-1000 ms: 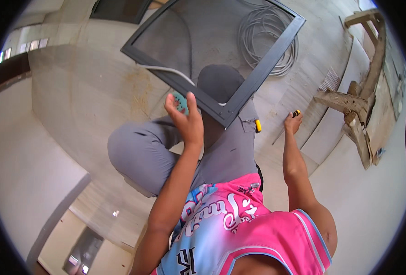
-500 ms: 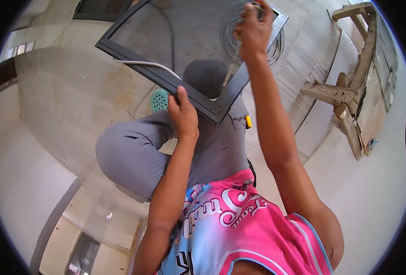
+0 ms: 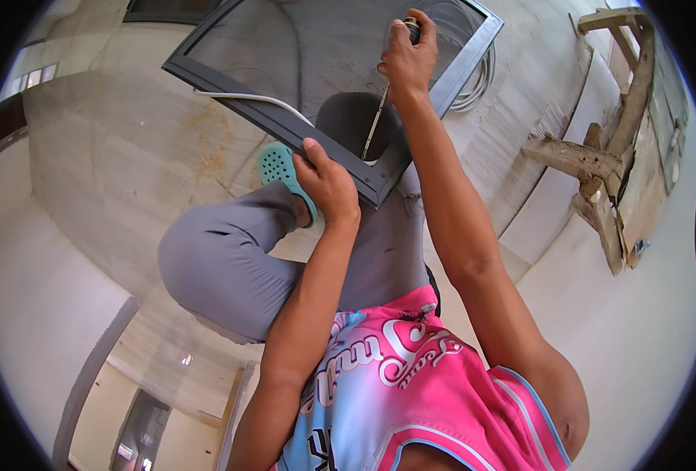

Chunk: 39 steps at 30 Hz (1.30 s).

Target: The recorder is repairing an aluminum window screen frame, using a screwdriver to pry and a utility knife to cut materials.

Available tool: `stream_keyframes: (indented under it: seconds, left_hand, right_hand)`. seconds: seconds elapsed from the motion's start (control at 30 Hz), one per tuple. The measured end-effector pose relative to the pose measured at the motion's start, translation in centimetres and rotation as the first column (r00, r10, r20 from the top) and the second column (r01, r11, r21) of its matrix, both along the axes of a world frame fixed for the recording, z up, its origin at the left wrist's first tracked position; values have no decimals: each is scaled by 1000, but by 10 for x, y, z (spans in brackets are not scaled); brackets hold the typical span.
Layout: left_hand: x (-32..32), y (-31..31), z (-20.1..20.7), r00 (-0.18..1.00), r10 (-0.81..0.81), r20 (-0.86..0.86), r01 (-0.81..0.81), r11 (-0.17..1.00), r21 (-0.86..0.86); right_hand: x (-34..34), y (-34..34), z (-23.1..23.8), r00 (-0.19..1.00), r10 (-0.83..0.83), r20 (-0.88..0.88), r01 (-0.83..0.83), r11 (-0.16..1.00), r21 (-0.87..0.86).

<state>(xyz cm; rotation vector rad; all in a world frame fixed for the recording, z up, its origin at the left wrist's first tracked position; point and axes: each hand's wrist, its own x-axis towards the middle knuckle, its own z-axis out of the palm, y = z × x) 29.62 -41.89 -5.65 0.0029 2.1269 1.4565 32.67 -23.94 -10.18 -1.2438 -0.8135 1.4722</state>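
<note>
A dark grey screen frame (image 3: 473, 49) with see-through mesh (image 3: 332, 59) rests over my knee, its near corner toward me. My left hand (image 3: 329, 182) grips the near left bar, thumb on top; the undersides of the fingers are hidden. Wrapped round the dark handle of a long screwdriver (image 3: 376, 125) is my right hand (image 3: 411, 67). The shaft slants down toward me, its tip at the inside of the near corner; whether it touches a screw cannot be made out. A white flexible strip (image 3: 265, 100) lies along the left bar.
A coil of grey cable (image 3: 481, 82) lies on the floor beyond the frame's right bar. To the right stands a rough wooden structure (image 3: 575, 159) by the wall. My foot in a mint clog (image 3: 279, 166) is left of the frame. Another dark frame (image 3: 167, 11) lies far left.
My right hand has moved left and a little nearer with the screwdriver, whose tip has shifted toward the inner corner. My left hand and the frame's near corner have shifted slightly.
</note>
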Motion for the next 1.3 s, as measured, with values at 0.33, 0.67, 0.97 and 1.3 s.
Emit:
stream_keyframes:
  seconds: [0.33, 0.67, 0.97, 1.3]
  left_hand:
    - [8, 8, -3, 992, 51, -112, -47, 998, 35]
    - [3, 8, -11, 989, 70, -130, -58, 994, 89]
    - [5, 6, -5, 987, 37, -153, -33, 999, 31]
    - [5, 1, -10, 988, -55, -143, 66, 995, 71]
  right_hand:
    - [-5, -1, -24, 845, -29, 534, -70, 984, 163]
    - [-7, -4, -9, 796, 125, 592, -165, 986, 13]
    - [-12, -6, 0, 577, 337, 744, -373, 919, -127]
    - [1, 25, -31, 783, -10, 622, -81, 990, 118]
